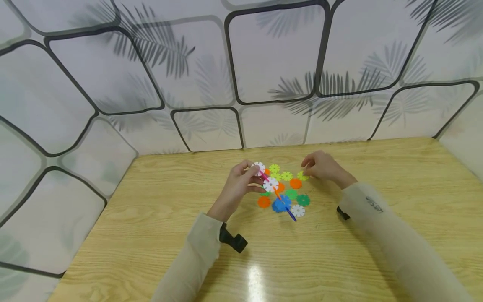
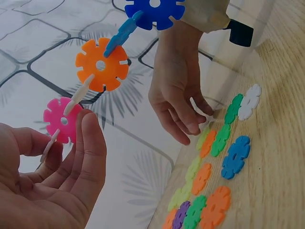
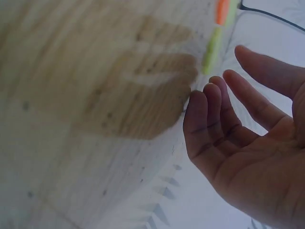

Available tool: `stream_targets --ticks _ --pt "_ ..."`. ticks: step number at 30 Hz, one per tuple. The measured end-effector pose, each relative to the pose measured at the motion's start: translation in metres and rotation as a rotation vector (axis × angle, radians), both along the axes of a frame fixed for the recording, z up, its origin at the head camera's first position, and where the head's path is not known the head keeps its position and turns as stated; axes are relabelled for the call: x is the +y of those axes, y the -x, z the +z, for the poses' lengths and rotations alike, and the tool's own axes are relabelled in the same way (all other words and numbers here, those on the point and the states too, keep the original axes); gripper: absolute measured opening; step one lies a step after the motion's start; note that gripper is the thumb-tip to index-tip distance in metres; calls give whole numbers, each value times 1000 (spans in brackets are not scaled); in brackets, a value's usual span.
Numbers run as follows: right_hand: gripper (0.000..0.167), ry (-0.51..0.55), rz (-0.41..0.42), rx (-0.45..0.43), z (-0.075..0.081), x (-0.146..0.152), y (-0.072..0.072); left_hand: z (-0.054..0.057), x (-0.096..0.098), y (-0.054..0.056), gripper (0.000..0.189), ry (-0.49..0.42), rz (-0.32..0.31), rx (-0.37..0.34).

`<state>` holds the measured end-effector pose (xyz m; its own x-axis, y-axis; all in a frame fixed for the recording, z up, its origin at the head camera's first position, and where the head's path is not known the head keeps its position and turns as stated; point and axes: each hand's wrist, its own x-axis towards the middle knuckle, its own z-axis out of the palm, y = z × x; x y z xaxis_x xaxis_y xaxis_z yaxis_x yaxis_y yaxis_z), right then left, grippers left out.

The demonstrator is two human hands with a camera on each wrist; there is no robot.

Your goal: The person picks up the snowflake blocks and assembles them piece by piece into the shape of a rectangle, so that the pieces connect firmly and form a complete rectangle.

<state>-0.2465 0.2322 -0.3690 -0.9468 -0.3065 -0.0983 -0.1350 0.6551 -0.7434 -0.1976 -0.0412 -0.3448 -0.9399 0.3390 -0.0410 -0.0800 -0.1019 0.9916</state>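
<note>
My left hand (image 1: 241, 178) holds up a chain of slotted plastic discs by its upper end, at the white and pink discs. In the left wrist view the chain runs from the pink disc (image 2: 62, 119) through a white disc (image 2: 78, 94), an orange disc (image 2: 102, 65) and a light blue disc (image 2: 122, 33) to a dark blue disc (image 2: 155, 12). My right hand (image 1: 325, 167) hovers low at the table's far side, its fingertips right by a yellow-green disc (image 1: 302, 175). In the right wrist view its fingers (image 3: 196, 121) bend loosely with nothing between them.
Loose slotted discs lie together on the wooden table (image 1: 143, 235): several yellow-green ones, orange discs (image 1: 296, 183), green discs (image 1: 303, 200), a white disc (image 1: 298, 210), a blue one and a purple disc (image 2: 181, 215). A patterned wall covering (image 1: 275, 54) rises behind the table.
</note>
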Motion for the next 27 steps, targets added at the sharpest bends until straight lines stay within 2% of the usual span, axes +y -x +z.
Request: stream_targets --ticks 7,12,17,22,27 --pt "27 -171 50 51 -2 -7 1 -1 3 -1 16 3 -14 -2" --pt "17 -185 42 81 -1 -9 1 -1 5 -2 17 -6 -22 5" --pt "13 -113 23 105 -1 -8 1 -2 7 -3 17 -23 -29 -7" --pt "12 57 4 20 3 -6 -2 -4 8 -5 18 -11 -45 -6" --pt "18 171 -1 4 15 -8 -10 -5 8 -6 20 5 -72 13"
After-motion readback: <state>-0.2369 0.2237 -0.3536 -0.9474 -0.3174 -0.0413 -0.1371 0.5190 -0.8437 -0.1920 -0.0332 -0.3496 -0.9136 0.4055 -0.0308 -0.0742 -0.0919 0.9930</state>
